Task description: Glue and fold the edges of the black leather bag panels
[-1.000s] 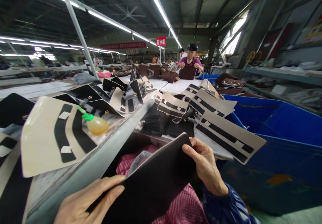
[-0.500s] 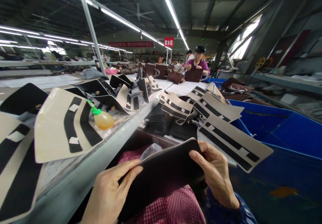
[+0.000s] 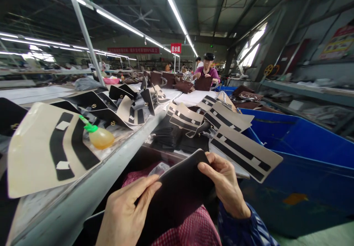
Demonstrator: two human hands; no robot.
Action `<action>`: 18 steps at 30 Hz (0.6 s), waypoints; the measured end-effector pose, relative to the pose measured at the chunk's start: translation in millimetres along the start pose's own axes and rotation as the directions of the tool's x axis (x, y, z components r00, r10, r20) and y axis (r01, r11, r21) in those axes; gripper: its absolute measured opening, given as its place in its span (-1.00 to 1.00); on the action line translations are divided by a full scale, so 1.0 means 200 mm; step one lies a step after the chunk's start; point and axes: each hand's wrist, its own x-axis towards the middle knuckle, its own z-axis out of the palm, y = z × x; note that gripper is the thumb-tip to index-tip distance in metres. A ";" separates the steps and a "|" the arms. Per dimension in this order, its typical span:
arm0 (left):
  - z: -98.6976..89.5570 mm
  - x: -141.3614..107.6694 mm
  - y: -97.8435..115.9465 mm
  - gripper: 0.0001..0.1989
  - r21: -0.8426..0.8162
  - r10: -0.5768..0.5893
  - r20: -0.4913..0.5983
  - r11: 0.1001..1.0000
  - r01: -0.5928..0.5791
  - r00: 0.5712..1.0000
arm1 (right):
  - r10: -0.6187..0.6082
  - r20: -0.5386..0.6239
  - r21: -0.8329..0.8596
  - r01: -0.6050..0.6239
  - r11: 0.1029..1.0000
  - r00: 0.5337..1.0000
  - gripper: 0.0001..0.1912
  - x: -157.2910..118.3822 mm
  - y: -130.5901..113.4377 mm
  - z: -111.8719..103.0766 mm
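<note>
the left grip (image 3: pixel 125 207) pinched the upper edge of a thin, black, leather-like panel (image 3: pixel 179 194) between thumb and fingers, and the right grip (image 3: pixel 225 183) pinched its upper right corner likewise. the panel was tilted at the lower middle of the frame, in front of a red-and-white checked cloth (image 3: pixel 192 229).

since it looked pliable, good handling probably called for light, matched pressure at both pinches, thumbs flat against creasing, and just enough tension to straighten its pale edge.

at left, the long pale surface (image 3: pixel 88 196) carried a rounded, green-nozzled squeeze bottle of amber liquid (image 3: pixel 101 138) and a curved beige panel with black strips (image 3: pixel 29 150); its rim seemed worth avoiding. right of centre, a flatter beige panel with black strips (image 3: pixel 238 139) jutted out near the right grip, a corner to keep clear of. a blue bin (image 3: pixel 304 179) stood at far right.
</note>
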 end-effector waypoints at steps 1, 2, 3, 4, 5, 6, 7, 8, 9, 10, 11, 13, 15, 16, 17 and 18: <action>0.01 0.00 0.00 -0.85 0.000 0.007 0.016 1.000 -0.007 1.000 | -0.005 0.002 -0.002 0.005 1.000 1.000 -0.56 0.00 0.00 0.00; 0.01 0.00 -0.01 -0.88 -0.001 0.013 0.035 1.000 -0.013 0.999 | -0.011 0.003 -0.002 0.011 1.000 1.000 -0.56 0.00 -0.01 0.00; 0.02 0.00 -0.01 -0.90 -0.004 0.015 0.052 1.000 -0.015 0.999 | -0.018 0.004 0.000 0.018 1.000 1.000 -0.56 -0.01 -0.01 0.00; 0.02 0.01 0.00 -0.91 -0.009 0.013 0.060 1.000 -0.013 0.998 | -0.027 0.007 0.004 0.026 1.000 1.000 -0.56 0.00 -0.01 0.01; 0.03 0.02 0.00 -0.91 -0.014 0.008 0.052 1.000 -0.008 0.999 | -0.034 0.011 0.008 0.034 0.999 0.999 -0.56 0.00 -0.01 0.01; 0.03 0.03 0.02 -0.90 -0.018 0.000 0.039 1.000 0.001 0.999 | -0.039 0.017 0.010 0.039 0.999 0.999 -0.56 0.00 -0.02 0.01; 0.03 0.04 0.03 -0.88 -0.022 -0.006 0.025 1.000 0.006 1.000 | -0.040 0.021 0.009 0.040 0.999 0.999 -0.56 0.00 -0.02 0.01; 0.04 0.05 0.05 -0.84 -0.027 -0.011 0.011 1.000 0.012 1.000 | -0.041 0.024 0.007 0.040 0.999 0.999 -0.56 0.00 -0.02 0.02; 0.04 0.07 0.06 -0.81 -0.032 -0.015 -0.002 0.999 0.015 1.000 | -0.043 0.026 0.004 0.043 0.999 0.999 -0.56 0.00 -0.02 0.02; 0.05 0.09 0.08 -0.78 -0.034 -0.016 -0.012 0.999 0.016 1.000 | -0.049 0.027 0.002 0.049 0.999 0.998 -0.56 0.00 -0.03 0.02; 0.05 0.10 0.09 -0.76 -0.038 -0.013 -0.020 0.999 0.012 1.000 | -0.056 0.031 0.000 0.056 0.998 0.998 -0.55 0.00 -0.04 0.03; 0.06 0.13 0.11 -0.77 -0.042 -0.006 -0.022 0.999 0.005 1.000 | -0.074 0.046 0.003 0.074 0.997 0.996 -0.53 0.00 -0.05 0.04; 0.06 0.13 0.11 -0.83 -0.042 -0.005 -0.012 0.999 0.004 1.000 | -0.079 0.067 -0.002 0.079 0.997 0.995 -0.53 0.00 -0.06 0.05; 0.07 0.12 0.10 -0.86 -0.037 -0.002 -0.001 0.999 0.002 1.000 | -0.082 0.070 -0.011 0.083 0.996 0.994 -0.53 0.00 -0.06 0.05; 0.07 0.11 0.09 -0.90 -0.026 0.005 0.008 1.000 -0.005 1.000 | -0.091 0.065 -0.024 0.093 0.995 0.994 -0.54 0.00 -0.07 0.05; 0.07 0.09 0.08 -0.92 -0.010 0.018 0.015 1.000 -0.018 1.000 | -0.107 0.052 -0.035 0.109 0.993 0.993 -0.55 -0.01 -0.07 0.06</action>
